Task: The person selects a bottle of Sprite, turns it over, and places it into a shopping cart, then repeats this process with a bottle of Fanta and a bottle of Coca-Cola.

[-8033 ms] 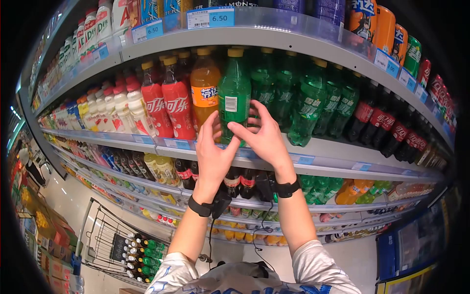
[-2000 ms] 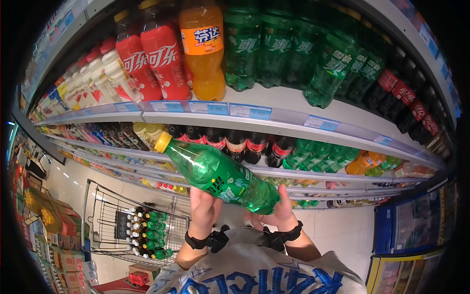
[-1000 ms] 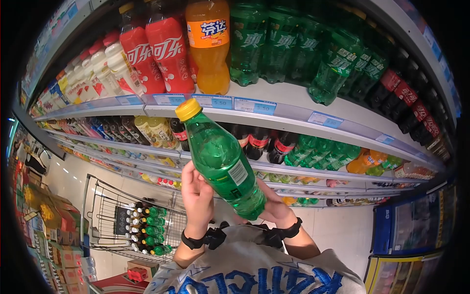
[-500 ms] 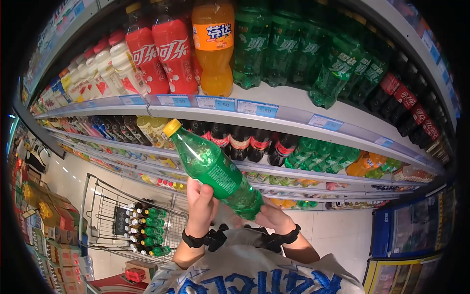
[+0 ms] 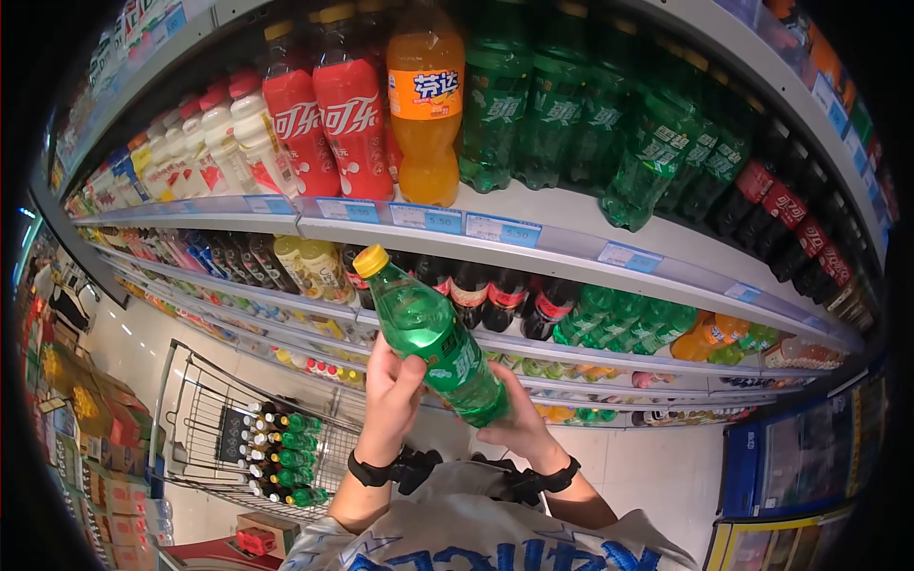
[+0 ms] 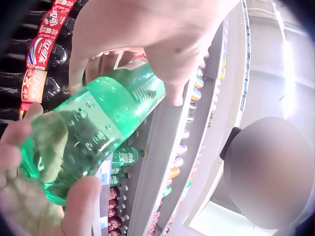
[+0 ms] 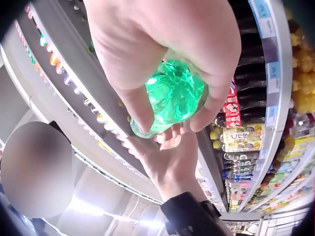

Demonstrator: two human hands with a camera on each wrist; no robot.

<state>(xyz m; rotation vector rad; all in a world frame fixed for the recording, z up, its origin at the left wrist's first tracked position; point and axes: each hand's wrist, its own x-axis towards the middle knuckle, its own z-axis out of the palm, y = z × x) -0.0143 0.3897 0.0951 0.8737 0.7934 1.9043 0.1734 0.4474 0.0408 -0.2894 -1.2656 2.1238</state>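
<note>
We find the green bottle (image 5: 433, 328) near the centre of the frame, clear of the shelf (image 5: 533, 202) and tilted, its yellow cap toward the upper left and its base toward the lower right. The left hand (image 5: 392, 392) grasps it around the middle, thumb in front; the right hand (image 5: 522, 425) grips it around the base. We judge the removal complete and the handling in progress: the label faces the head camera, and neither hand has let go. Setting the bottle down remains undone. At lower left, the cart (image 5: 231, 435) carries rows of bottles (image 5: 297, 455), well apart from the held one; they appear to include similar green ones, though at that size we cannot confirm their labels. The cap is on.
</note>
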